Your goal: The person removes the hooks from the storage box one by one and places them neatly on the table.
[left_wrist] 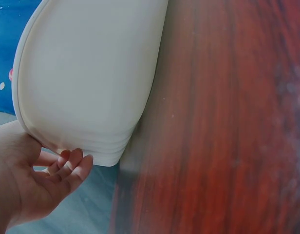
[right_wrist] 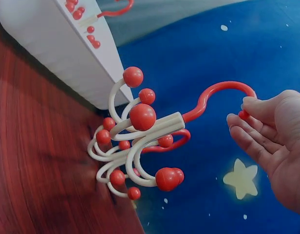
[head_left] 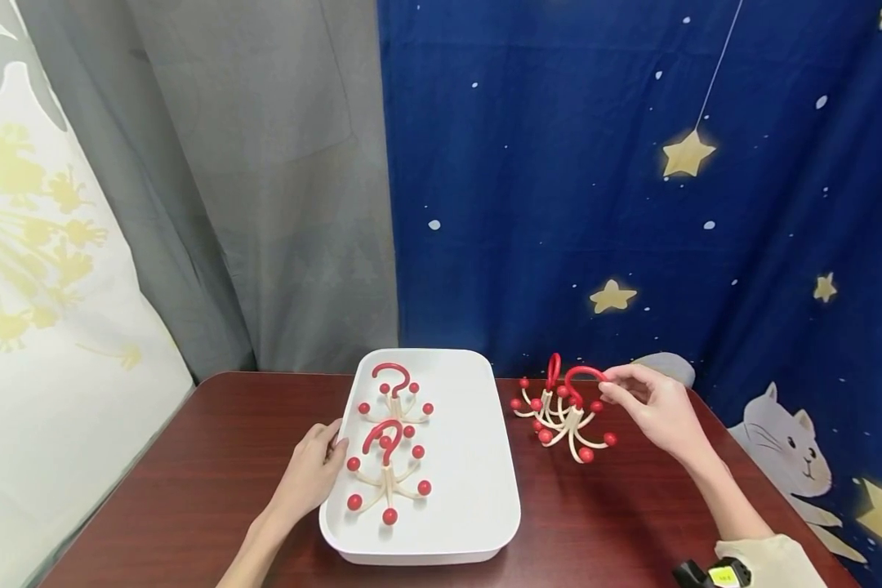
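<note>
A red-hooked cream hanger (head_left: 573,419) with curved, red-ball-tipped arms is pinched by the right hand (head_left: 657,407); leftward, a white rectangular tray (head_left: 472,478) is gripped by the left hand (head_left: 310,474).

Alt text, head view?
Right hand pinches a ball-tipped hanger by its red hook, near a second hanger; left hand grips a white tray holding two more hangers. Brown table; grey curtain and starry blue curtain behind.

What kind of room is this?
Perhaps a bedroom or playroom corner: there's a blue curtain with printed stars and a cat, a gray curtain and a reddish-brown table.
</note>
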Demonstrator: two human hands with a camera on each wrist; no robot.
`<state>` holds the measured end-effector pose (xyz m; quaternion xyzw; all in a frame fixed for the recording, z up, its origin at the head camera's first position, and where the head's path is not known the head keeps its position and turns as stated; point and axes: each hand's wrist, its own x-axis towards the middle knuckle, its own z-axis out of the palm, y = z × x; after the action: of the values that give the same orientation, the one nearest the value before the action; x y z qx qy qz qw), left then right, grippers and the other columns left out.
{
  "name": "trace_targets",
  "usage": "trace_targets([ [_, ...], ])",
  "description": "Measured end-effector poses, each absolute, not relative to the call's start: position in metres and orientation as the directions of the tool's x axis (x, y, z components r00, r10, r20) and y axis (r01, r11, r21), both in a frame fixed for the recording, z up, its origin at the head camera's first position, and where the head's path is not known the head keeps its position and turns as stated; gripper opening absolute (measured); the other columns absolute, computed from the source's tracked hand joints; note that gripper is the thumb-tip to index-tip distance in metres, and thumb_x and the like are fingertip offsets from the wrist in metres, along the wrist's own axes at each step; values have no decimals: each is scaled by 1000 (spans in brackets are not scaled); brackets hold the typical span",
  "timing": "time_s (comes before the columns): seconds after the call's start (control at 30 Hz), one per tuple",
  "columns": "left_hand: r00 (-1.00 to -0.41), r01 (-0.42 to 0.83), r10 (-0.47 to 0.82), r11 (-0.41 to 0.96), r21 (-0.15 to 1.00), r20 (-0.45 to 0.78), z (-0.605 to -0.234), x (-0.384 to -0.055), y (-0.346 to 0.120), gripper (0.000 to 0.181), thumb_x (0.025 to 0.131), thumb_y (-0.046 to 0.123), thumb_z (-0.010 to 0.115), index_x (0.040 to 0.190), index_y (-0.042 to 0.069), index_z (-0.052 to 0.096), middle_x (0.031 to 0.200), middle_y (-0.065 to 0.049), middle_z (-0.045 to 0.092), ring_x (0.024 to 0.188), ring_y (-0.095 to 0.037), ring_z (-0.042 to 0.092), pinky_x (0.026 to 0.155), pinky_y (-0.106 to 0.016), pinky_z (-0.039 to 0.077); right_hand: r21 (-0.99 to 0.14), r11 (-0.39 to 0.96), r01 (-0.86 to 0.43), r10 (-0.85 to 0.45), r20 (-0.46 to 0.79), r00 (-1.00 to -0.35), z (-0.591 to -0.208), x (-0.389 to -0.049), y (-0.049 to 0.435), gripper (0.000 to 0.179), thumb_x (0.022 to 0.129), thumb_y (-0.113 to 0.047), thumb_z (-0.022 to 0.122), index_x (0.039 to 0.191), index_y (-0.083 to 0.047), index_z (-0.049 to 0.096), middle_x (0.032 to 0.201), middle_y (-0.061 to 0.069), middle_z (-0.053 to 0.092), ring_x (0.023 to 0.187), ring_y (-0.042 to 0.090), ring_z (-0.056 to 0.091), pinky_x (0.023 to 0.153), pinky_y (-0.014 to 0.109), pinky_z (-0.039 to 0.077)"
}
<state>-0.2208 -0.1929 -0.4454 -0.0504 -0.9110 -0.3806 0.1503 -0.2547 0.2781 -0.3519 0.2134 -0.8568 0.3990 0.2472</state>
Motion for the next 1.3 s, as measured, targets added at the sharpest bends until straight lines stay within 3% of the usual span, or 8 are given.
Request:
trace_targets([
  [1.03, -949, 208, -24, 702, 681, 315, -446, -222, -192, 46, 96, 4, 64, 136, -15, 52, 94, -9, 56, 78, -17, 50, 66, -24, 47, -570, 736, -366, 27, 564, -826, -364, -282, 352, 19, 94, -13, 73, 103, 4, 71, 87, 19, 75, 73, -21, 58, 63, 8, 43],
  [1.3, -944, 217, -24, 703, 678, 328, -446, -220, -192, 44, 96, 3, 64, 135, -15, 53, 94, -10, 57, 77, -17, 50, 66, -25, 47, -573, 768, -284, 77, 523, -849, -377, -294, 362, 25, 95, -19, 73, 105, 4, 71, 88, 19, 75, 71, -24, 52, 60, 13, 41],
])
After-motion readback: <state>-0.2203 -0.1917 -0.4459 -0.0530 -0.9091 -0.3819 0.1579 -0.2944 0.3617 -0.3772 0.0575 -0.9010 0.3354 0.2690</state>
